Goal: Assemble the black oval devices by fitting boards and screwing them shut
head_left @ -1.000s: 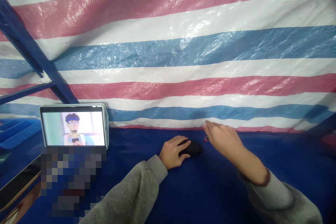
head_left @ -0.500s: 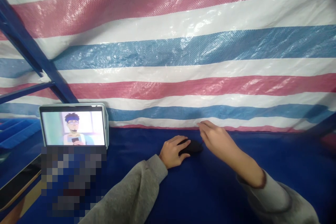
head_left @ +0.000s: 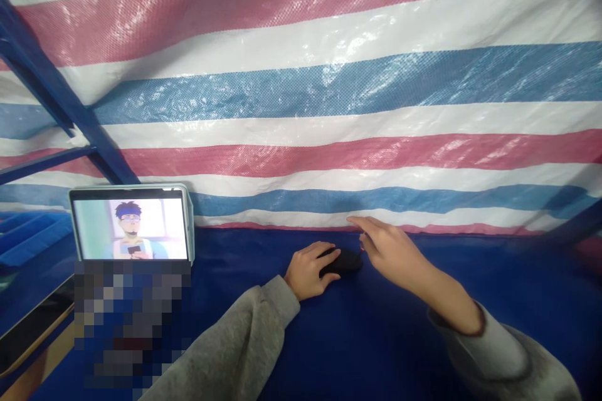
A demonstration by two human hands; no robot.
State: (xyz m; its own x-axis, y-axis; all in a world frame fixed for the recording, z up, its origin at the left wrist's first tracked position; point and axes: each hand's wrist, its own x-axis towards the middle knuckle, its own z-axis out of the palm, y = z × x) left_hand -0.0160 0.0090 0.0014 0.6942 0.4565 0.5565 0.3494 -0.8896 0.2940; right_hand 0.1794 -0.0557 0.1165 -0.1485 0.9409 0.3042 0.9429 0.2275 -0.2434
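My left hand rests on a black computer mouse on the blue surface, its fingers over the top and the thumb along the near side. Just past the mouse's right end is my right hand, with the index finger stretched out to the left and the other visible fingers bent below it. A tiny reddish spot shows by its lower fingertips, too small to name. I see nothing held between the stretched fingers, though the palm side is hidden.
At the left a tablet in a pale case stands upright, showing a cartoon figure. A phone is at the lower left, beside a pixelated patch. Blue bars and a striped plastic sheet rise behind the blue tabletop.
My right hand's fingers were pinched closer together; the index finger is now extended and apart from the lower fingers. My left hand and the mouse have stayed in place.
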